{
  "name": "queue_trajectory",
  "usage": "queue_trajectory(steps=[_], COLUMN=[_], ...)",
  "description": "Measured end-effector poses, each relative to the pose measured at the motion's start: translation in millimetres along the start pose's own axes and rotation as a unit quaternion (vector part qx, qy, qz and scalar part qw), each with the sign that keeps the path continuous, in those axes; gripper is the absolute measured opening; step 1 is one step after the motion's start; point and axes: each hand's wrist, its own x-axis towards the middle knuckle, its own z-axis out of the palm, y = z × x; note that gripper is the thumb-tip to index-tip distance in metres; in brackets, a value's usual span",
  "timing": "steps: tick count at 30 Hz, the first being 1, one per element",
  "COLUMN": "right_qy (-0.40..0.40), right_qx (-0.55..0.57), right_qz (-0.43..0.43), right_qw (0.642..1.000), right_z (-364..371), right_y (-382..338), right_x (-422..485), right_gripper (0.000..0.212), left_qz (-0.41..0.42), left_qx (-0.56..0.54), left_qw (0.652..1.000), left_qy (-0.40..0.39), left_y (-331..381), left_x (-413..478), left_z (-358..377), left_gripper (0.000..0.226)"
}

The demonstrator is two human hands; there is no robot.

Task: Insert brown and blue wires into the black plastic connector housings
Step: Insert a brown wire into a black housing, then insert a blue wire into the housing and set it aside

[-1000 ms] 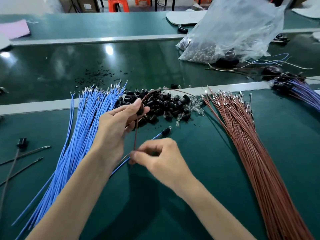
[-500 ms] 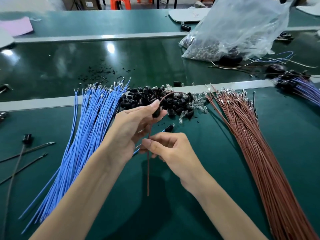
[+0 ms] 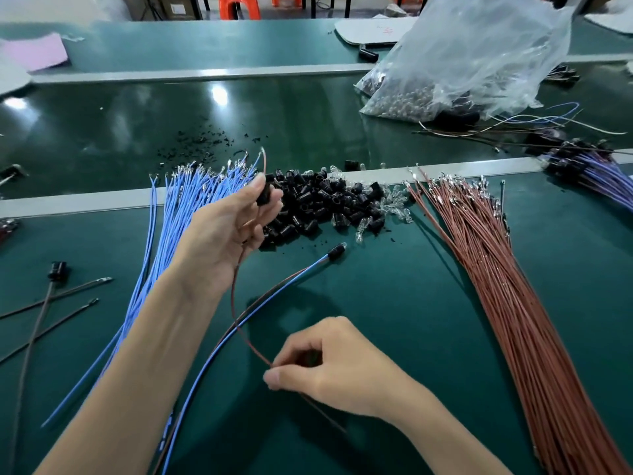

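— Where is the black housing (image 3: pixel 264 195) held?

— It is pinched in the left hand (image 3: pixel 229 231), just left of the pile of housings (image 3: pixel 325 204). A brown wire (image 3: pixel 239 303) is threaded through it and gripped by the right hand (image 3: pixel 329 365).

— What is found around the pile?

— Blue wires (image 3: pixel 171 217) are spread left of it, brown wires (image 3: pixel 496 269) right of it; a plastic bag (image 3: pixel 479 56) is seen beyond it.
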Motion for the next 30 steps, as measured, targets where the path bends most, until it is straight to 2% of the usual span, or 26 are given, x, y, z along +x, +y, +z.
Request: queue_trajectory(steps=[2,7,9,11,12,14,17,19,22,23,25,30], right_qy=[0.007,-0.033,0.027,0.107,0.122,0.105,0.104,0.133,0.121,0.115,0.118,0.151], right_qx=[-0.011,-0.031,-0.033,-0.058,-0.092,-0.155,-0.199,-0.207,-0.123,-0.089,-0.046,0.002], right_qz=[0.000,0.010,0.004,0.005,0.007,0.001,-0.033,-0.046,0.015,0.037,0.064,0.116], right_qw=[1.000,0.999,0.999,0.993,0.988,0.982,0.974,0.968,0.985,0.989,0.990,0.982], right_z=[0,3,-8,-24,-30,-32,-15,1,16,19,23,31], right_y=[3,10,11,11,9,3,-10,-20,-32,-33,-32,-29], right_x=[4,8,21,41,52,75,103,120,142,148,158,167], right_gripper=[0.013,0.010,0.006,0.014,0.016,0.020,0.024,0.021,0.021,0.020,0.018,0.021], left_qz=[-0.005,0.037,0.053,0.061,0.060,0.059,0.076,0.121,0.183,0.187,0.180,0.150], left_qx=[0.006,0.011,0.045,0.117,0.159,0.225,0.262,0.344,0.528,0.560,0.581,0.553], left_qw=[1.000,0.996,0.994,0.989,0.984,0.973,0.962,0.928,0.810,0.784,0.771,0.802], left_qy=[0.009,0.075,0.083,0.067,0.048,0.011,0.025,0.075,0.179,0.190,0.186,0.167], left_y=[-3,4,4,1,-1,-6,-10,-12,-12,-12,-11,-13], left_x=[5,17,20,22,22,21,24,30,38,39,42,47], left_z=[-3,-23,-29,-31,-31,-30,-31,-38,-50,-51,-54,-59], left_gripper=[0.011,0.017,0.017,0.015,0.015,0.014,0.013,0.015,0.015,0.015,0.015,0.018])
